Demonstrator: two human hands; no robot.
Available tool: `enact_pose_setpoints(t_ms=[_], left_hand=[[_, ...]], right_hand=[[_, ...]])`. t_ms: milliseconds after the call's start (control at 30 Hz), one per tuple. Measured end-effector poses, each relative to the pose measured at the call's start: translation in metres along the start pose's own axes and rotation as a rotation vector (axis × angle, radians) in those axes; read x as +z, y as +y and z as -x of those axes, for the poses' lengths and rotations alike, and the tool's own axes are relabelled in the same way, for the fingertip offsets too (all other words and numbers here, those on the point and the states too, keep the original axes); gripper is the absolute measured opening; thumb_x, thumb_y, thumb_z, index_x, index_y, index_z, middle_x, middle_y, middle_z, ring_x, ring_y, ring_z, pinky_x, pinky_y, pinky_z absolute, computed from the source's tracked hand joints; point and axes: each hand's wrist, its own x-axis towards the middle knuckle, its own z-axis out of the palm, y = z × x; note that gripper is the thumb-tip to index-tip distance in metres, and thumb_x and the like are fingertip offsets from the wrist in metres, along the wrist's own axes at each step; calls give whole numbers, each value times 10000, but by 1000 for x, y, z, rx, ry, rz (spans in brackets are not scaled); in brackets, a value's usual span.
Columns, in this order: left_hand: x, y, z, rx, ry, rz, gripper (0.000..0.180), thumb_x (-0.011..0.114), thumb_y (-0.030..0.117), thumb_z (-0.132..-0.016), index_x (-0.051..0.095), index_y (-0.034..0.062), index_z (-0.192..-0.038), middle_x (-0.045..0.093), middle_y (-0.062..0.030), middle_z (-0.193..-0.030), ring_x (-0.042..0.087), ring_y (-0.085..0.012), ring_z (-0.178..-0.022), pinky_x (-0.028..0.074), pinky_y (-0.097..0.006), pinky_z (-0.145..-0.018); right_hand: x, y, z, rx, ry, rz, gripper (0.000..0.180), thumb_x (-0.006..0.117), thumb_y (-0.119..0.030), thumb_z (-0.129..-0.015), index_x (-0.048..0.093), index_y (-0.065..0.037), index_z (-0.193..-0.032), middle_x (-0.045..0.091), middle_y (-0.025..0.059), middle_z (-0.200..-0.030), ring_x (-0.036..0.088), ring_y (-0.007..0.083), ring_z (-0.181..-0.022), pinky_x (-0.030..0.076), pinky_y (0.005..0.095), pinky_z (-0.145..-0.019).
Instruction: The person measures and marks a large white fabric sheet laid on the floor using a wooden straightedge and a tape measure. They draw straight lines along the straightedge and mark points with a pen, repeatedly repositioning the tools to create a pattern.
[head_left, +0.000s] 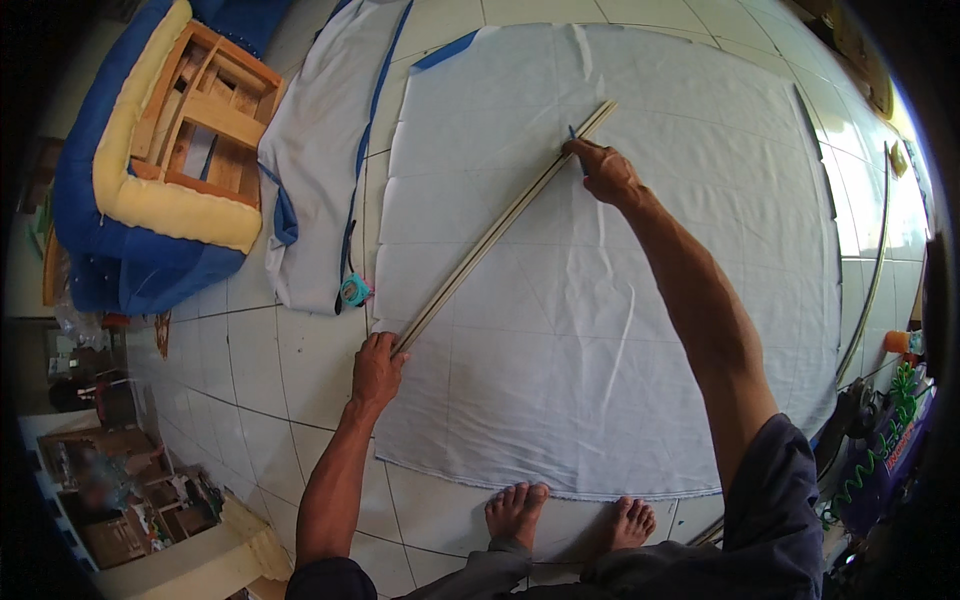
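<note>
A large sheet of pale grey-white fabric point(500, 330) lies on the tiled floor in front of my feet, with a few creases down its middle. Across it, slanting from lower left to upper right, rests a long narrow straight strip point(490, 238), cream-coloured and grooved along its length. My left hand point(378, 370) grips the strip's lower end at the fabric's left edge. Near the strip's upper end, my right hand point(607, 172) is closed around a thin blue pen point(572, 131) beside the strip. The fingertips of that hand are partly hidden.
At the upper left stands an upturned blue seat frame point(215, 115) with yellow foam and bare wood. Folded grey fabric with blue edging point(320, 150) lies beside it, near a teal tape measure point(355, 290). A purple machine with a green coiled hose point(885, 450) stands at the right.
</note>
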Motion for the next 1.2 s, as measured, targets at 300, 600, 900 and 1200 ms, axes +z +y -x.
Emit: enact_pose_setpoints(t_ms=[300, 600, 900, 1200], left_hand=[[28, 20, 38, 43, 96, -41, 268, 760, 111, -902, 597, 9, -1088, 636, -181, -1046, 625, -401, -974, 504, -499, -857], [-7, 30, -8, 110, -103, -85, 390, 744, 165, -927, 606, 15, -1258, 625, -193, -1241, 633, -381, -1117, 507, -493, -940], [-26, 88, -117, 481, -480, -544, 1024, 857, 255, -781, 302, 239, -1642, 255, 62, -1721, 500, -258, -1370, 497, -419, -1053], [-32, 109, -128, 459, -576, -727, 1171, 873, 360, -747, 168, 273, -1679, 138, 132, -1746, 498, -231, -1339, 494, -435, -997]], right_hand=[[-7, -4, 4, 53, -66, -24, 577, 699, 84, -803, 594, -179, -1306, 713, 102, -1226, 683, 348, -1158, 568, 458, -940], [-4, -3, 3, 40, -71, -54, 639, 628, 152, -749, 581, -132, -1319, 686, 132, -1308, 664, 400, -1181, 568, 478, -959], [1, 1, 3, 14, -27, -11, 579, 725, 70, -789, 599, -166, -1302, 671, 72, -1317, 660, 339, -1203, 565, 438, -981], [-14, -47, 25, 286, 377, -435, 448, 513, -423, -1061, 722, -35, -1147, 762, 206, -958, 734, 371, -1017, 561, 416, -865]])
